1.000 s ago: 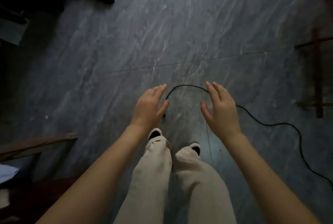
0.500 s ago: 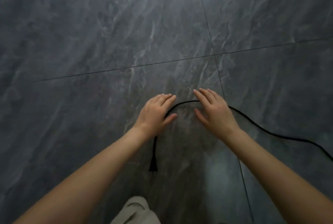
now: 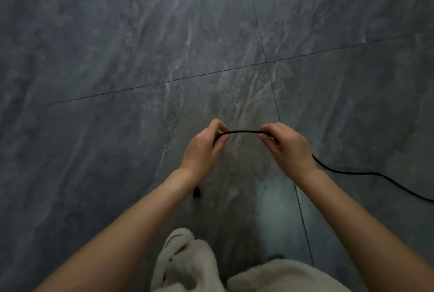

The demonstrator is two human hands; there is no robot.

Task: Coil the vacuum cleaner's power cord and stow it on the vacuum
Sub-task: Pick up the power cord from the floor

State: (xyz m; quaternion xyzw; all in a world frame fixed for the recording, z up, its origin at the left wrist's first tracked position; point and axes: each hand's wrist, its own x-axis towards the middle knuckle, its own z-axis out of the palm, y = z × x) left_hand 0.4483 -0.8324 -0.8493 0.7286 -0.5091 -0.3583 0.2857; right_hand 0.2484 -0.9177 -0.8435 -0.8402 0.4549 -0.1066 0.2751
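Now that both sets of fingers [image 3: 220, 137] have closed on the power cord [image 3: 243, 131], where half a second ago they hovered flat above it, a short span bridges left hand [image 3: 203, 150] and right hand [image 3: 287, 148]. The plug [image 3: 196, 191] dangles under the left wrist; the rest trails right across the floor [image 3: 117, 56]. Coiling can begin.

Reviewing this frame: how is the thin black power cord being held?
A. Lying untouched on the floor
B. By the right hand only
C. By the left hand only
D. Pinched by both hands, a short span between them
D: the left hand and right hand each pinch the thin black power cord, with a short span stretched between them above the grey tiled floor.
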